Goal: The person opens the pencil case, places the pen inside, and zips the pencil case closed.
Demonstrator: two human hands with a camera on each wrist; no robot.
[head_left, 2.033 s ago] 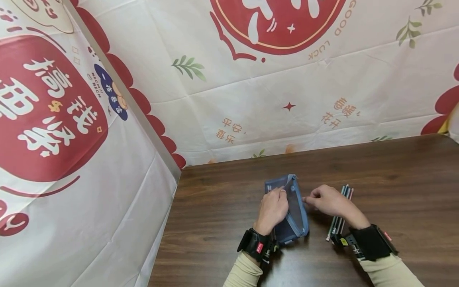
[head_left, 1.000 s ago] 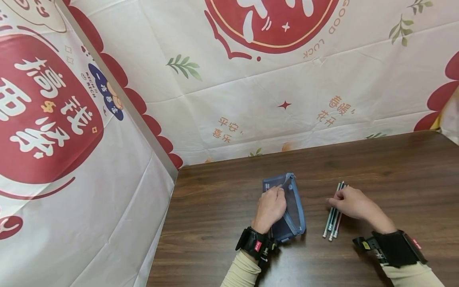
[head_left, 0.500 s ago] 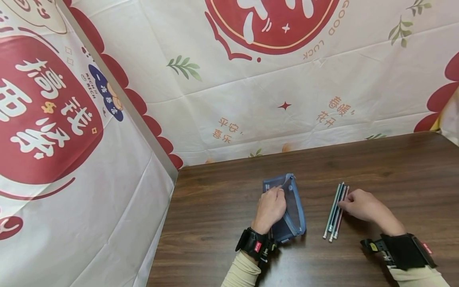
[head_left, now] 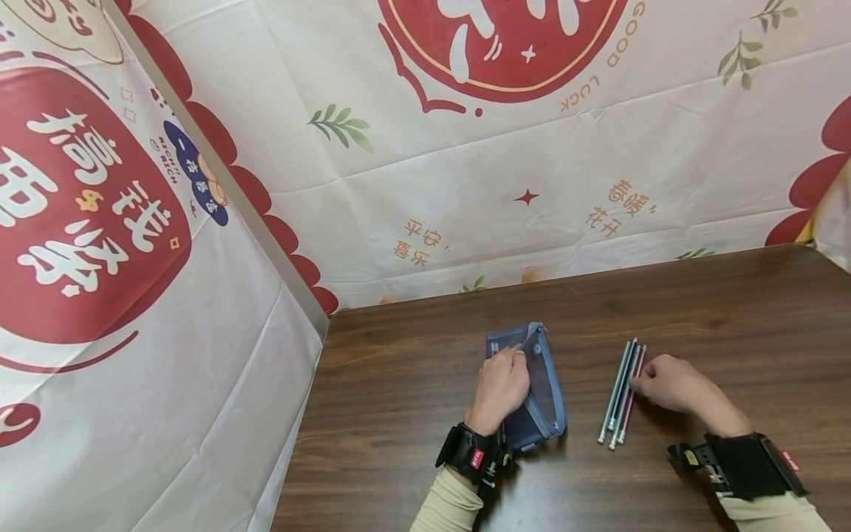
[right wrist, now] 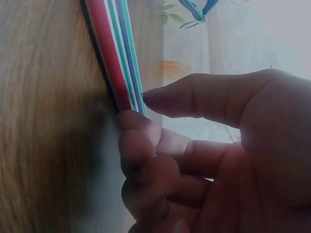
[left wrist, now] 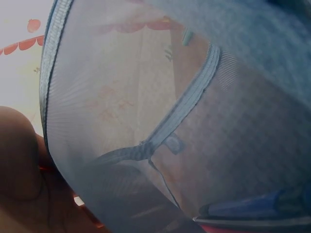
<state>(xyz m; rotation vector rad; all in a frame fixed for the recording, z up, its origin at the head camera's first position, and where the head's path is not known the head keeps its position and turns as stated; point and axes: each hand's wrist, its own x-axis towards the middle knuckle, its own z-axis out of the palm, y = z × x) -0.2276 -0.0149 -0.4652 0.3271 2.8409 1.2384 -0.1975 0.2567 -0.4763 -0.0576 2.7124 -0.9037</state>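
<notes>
A blue mesh pencil case (head_left: pixel 541 388) lies on the table with its zip open. My left hand (head_left: pixel 502 388) pinches its near panel by the edge of the opening. Through the mesh in the left wrist view, a blue pen (left wrist: pixel 252 206) shows with a red one under it. Several striped pencils (head_left: pixel 617 395) lie side by side to the right of the case. My right hand (head_left: pixel 678 384) is at their right side, fingertips against the pink pencil (right wrist: pixel 109 48). In the right wrist view its fingers are loosely curled and the thumb stands apart from them.
The brown wooden table (head_left: pixel 399 414) meets a white printed cloth (head_left: pixel 465 162) along its back edge. A second cloth-covered panel (head_left: pixel 219 355) borders it on the left. Each wrist wears a black strapped-on camera band (head_left: pixel 751 465).
My right hand has moved right, from beside the case across the pencils to their right side, staying nearly still over the last half second. The left hand keeps its hold on the case.
</notes>
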